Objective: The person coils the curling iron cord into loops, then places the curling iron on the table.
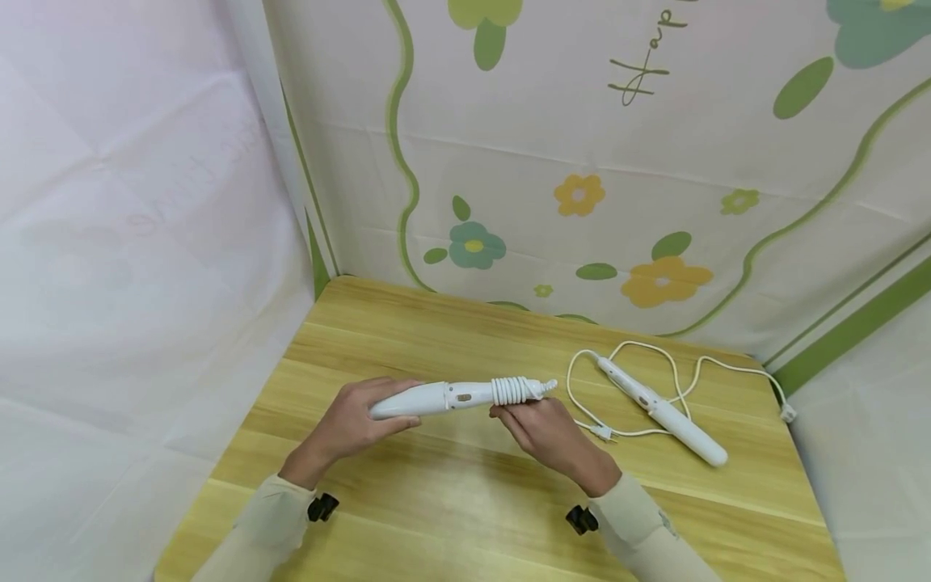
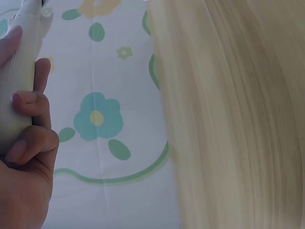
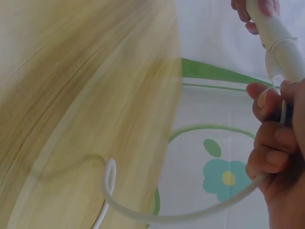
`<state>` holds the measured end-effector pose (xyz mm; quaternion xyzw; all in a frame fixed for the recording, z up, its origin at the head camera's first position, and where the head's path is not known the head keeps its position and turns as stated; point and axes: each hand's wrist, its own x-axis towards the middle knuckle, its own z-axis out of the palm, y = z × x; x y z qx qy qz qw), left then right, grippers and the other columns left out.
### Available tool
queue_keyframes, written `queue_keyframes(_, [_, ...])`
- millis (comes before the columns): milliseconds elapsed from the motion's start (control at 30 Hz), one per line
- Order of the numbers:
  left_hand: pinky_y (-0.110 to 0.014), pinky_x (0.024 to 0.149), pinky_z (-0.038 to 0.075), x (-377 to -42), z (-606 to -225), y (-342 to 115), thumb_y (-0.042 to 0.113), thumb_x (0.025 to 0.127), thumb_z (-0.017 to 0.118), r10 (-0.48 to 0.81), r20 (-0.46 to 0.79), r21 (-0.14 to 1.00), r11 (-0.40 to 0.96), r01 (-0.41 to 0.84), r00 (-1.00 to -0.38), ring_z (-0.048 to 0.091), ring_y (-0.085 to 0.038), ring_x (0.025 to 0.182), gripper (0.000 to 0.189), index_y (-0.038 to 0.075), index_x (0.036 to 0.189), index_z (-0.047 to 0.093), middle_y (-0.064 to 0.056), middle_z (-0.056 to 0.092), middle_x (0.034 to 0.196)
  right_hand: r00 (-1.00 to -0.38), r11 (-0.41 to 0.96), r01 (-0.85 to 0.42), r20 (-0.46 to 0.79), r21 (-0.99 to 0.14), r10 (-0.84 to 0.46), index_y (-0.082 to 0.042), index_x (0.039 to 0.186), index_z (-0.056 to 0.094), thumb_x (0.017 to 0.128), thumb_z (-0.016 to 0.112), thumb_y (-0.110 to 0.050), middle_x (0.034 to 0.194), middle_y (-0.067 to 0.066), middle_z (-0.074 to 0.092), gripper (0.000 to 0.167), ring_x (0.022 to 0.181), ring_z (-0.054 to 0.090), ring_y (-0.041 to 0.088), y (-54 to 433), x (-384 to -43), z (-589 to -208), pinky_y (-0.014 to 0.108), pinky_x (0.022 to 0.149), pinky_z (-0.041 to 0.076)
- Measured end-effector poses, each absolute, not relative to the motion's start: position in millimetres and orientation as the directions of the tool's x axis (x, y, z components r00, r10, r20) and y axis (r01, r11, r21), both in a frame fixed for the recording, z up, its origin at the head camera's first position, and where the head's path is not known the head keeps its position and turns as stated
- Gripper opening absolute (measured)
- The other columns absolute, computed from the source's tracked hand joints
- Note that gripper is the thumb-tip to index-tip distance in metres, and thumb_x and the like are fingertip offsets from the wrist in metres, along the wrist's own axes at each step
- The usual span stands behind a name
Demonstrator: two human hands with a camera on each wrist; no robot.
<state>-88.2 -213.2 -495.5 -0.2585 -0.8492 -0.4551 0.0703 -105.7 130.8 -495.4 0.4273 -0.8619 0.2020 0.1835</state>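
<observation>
A white hair iron is held level above the table, its smooth barrel to the left and its handle to the right. My left hand grips the barrel end, thumb along the near side. White cord is wound in several close turns round the handle's right end. Just under those turns is my right hand. In the right wrist view its curled fingers hold the loose cord, which hangs from the hand in a loop.
A second white hair iron lies slanted on the wooden table at the right, cords looping round it. One plug lies beside it, another plug at the table's right edge. Flower-printed cloth hangs behind.
</observation>
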Motion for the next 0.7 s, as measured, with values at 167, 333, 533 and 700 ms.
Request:
queue_keyframes(167, [-0.025, 0.066, 0.052, -87.2, -492.1, -209.0, 0.023, 0.087, 0.094, 0.355, 0.4, 0.687, 0.494, 0.533, -0.845, 0.066, -0.007, 0.08, 0.052, 0.023, 0.136, 0.078, -0.002, 0.083, 0.115, -0.569, 0.564, -0.806, 0.503, -0.182, -0.65, -0.014, 0.089, 0.07, 0.107, 0.071, -0.017, 0.064, -0.01, 0.047, 0.018, 0.059, 0.027, -0.004, 129.8, -105.6, -496.4, 0.015, 0.052, 0.027])
queue_keyframes(333, [-0.026, 0.066, 0.054, -88.1, -489.0, -206.4, 0.027, 0.085, 0.095, 0.315, 0.469, 0.581, 0.594, 0.557, -0.825, 0.071, -0.011, 0.083, 0.054, 0.023, 0.136, 0.078, -0.005, 0.083, 0.115, -0.561, 0.554, -0.811, 0.514, -0.186, -0.649, -0.015, 0.085, 0.059, 0.116, 0.056, -0.025, 0.062, -0.013, 0.034, 0.033, 0.057, 0.02, -0.006, 129.6, -105.6, -496.9, 0.013, 0.051, 0.019])
queue_keyframes(533, [-0.026, 0.059, 0.052, -91.9, -492.2, -210.2, 0.027, 0.081, 0.097, 0.289, 0.552, 0.454, 0.683, 0.573, -0.782, 0.066, -0.011, 0.071, 0.056, 0.019, 0.134, 0.079, -0.008, 0.083, 0.107, -0.55, 0.536, -0.822, 0.508, -0.192, -0.662, -0.014, 0.091, 0.063, 0.106, 0.071, -0.015, 0.064, -0.013, 0.04, 0.017, 0.058, 0.025, -0.005, 131.5, -104.5, -494.7, 0.013, 0.051, 0.022])
queue_keyframes(700, [-0.027, 0.054, 0.053, -94.7, -496.4, -215.4, 0.029, 0.08, 0.098, 0.332, 0.577, 0.323, 0.746, 0.582, -0.746, 0.067, -0.014, 0.066, 0.058, 0.017, 0.133, 0.078, -0.011, 0.082, 0.104, -0.543, 0.538, -0.825, 0.508, -0.173, -0.669, -0.01, 0.103, 0.072, 0.1, 0.077, -0.012, 0.072, -0.01, 0.058, 0.006, 0.06, 0.038, -0.004, 136.6, -106.0, -487.1, 0.015, 0.052, 0.037])
